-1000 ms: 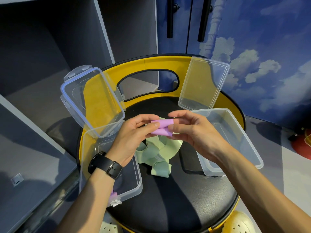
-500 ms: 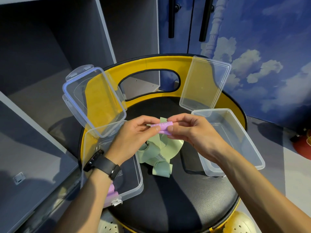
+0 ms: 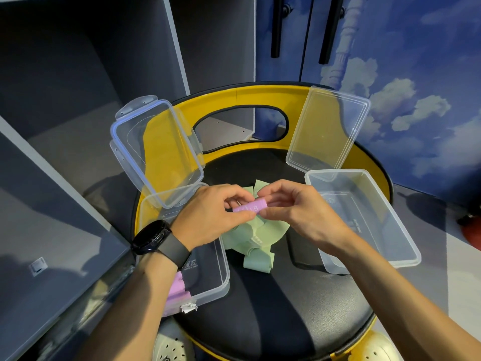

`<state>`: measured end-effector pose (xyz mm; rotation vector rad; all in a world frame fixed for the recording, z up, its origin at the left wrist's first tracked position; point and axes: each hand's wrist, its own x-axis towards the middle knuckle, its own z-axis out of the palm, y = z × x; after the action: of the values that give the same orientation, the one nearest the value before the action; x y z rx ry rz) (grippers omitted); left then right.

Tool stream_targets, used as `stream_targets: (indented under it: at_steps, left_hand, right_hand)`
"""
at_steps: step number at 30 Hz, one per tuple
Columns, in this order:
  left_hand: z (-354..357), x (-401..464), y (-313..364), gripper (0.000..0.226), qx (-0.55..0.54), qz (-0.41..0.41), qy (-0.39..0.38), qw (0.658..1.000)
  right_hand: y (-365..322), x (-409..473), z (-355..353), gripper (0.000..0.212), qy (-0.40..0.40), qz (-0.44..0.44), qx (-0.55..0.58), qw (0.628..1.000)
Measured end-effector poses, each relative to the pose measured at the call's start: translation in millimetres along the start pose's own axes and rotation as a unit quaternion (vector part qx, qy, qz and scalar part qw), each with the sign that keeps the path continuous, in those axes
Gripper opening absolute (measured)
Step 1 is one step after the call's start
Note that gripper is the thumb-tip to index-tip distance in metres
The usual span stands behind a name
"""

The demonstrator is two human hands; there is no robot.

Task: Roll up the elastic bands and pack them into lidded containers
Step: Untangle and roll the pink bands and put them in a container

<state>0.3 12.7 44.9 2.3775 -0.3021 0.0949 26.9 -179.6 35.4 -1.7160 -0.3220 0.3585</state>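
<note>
Head view: purple rolls in left container

A room in a home, most likely a child's bedroom or playroom. The far wall is covered with a mural of blue sky and white clouds, with part of a pale tower painted on it. Two blue cupboard doors with long black handles stand beside it. On the left is open grey shelving with white edges. In the middle stands a round stool with a black padded seat and a low yellow backrest with an oval cut-out. Pale perforated clog shoes show at the bottom edge.
</note>
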Motion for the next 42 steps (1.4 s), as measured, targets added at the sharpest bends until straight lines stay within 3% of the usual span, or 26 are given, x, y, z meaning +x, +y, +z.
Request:
stream_targets:
  at_steps: [13, 22, 34, 38, 42]
  left_hand:
    - [-8.5, -6.0, 1.5, 0.021, -0.032, -0.057, -0.051, 0.997]
    - [-35.9, -36.7, -23.3, 0.019, 0.008, -0.132, -0.022, 0.991]
    - [-64.6, -75.1, -73.5, 0.015, 0.105, -0.198, -0.006, 0.974]
    - [-55.5, -78.7, -87.8, 0.017, 0.146, -0.211, -0.04, 0.966]
    - [-39.9, -76.4, -97.3, 0.021, 0.237, -0.169, -0.082, 0.953]
  right_hand:
    - [1.4, 1.9, 8.8, 0.026, -0.033, -0.011, -0.031, 0.999]
    - [2.5, 15.5, 60.4, 0.026, -0.075, -0.039, -0.065, 0.994]
    - [9.6, 30.3, 113.6, 0.03, -0.098, -0.031, -0.111, 0.988]
    - [11.1, 29.0, 114.9, 0.044, -0.105, -0.026, -0.136, 0.985]
    - [11.4, 28.4, 113.7, 0.052, -0.105, -0.022, -0.14, 0.984]
